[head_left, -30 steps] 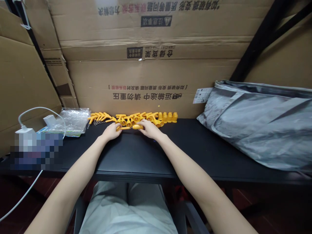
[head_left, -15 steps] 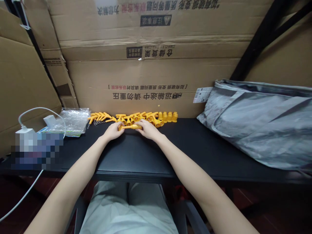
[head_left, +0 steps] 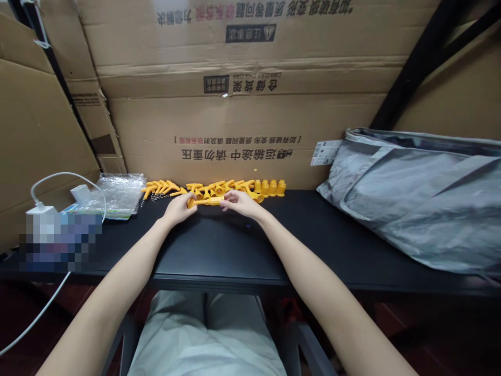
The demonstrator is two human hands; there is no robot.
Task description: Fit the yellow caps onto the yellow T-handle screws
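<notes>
While the left hand (head_left: pixel 178 210) holds a yellow piece (head_left: pixel 212 201), the right hand (head_left: pixel 243 202) meets its other end

Where the view begins, at the bottom, pale trousers (head_left: pixel 203 329) cover the seated person's lap, with a grey chair arm (head_left: pixel 313 344) beside them. Both bare forearms reach forward over the front edge of a black table (head_left: pixel 219 245). Along the left, a white cable (head_left: pixel 39 321) runs up past that edge, and a white charger (head_left: pixel 41 211) stands at a pixelated patch (head_left: pixel 62 243) whose contents cannot be made out.

Farther in, the hands are apart, with the yellow piece lying crosswise between them, just on the near side of a row of yellow parts (head_left: pixel 219 191). The left hand's thumb and fingers are closed around its left end. The right thumb and fingers are at its right end; how firmly they pinch it, I cannot tell.

Behind the hands, the row stretches across the back of the table: forked pieces (head_left: pixel 162 186) with thin chains (head_left: pixel 156 198) to the left, flared ones in the middle, rounded caps (head_left: pixel 281 188) to the right. Clear plastic wrapping (head_left: pixel 119 193) lies left of the row, near a white block (head_left: pixel 81 194). A large grey bag (head_left: pixel 410 203) slumps on the right side. Beyond everything rises brown cardboard (head_left: pixel 242 115) printed with upside-down characters, crossed at right by a black post (head_left: pixel 407 89).
</notes>
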